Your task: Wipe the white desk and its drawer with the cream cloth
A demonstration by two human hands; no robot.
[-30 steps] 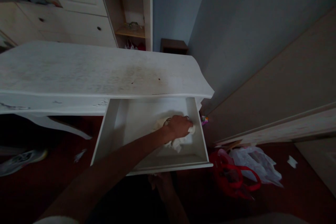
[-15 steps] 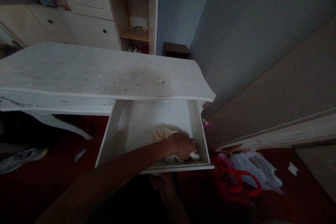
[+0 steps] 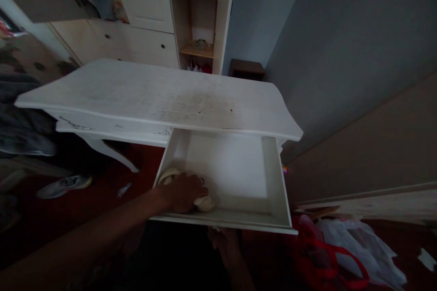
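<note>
A white drawer (image 3: 273, 177) stands pulled out from under a worn white table (image 3: 136, 95). My left hand (image 3: 182, 191) reaches into the drawer's front left corner and presses a crumpled pale cloth (image 3: 204, 203) against the bottom, fingers curled over it. My right hand (image 3: 223, 241) is below the drawer's front panel in deep shadow, touching its underside or front edge; its fingers are hard to make out.
A red-handled bag (image 3: 317, 259) and a white plastic bag (image 3: 362, 250) lie on the red floor at the right. A shoe (image 3: 63, 185) lies at the left. A cupboard with open shelves (image 3: 198, 22) stands behind the table. A panelled wall (image 3: 358, 77) is close on the right.
My left hand has dragged the cloth from the drawer's right side, along the front, to the front left corner. The view has swung left.
</note>
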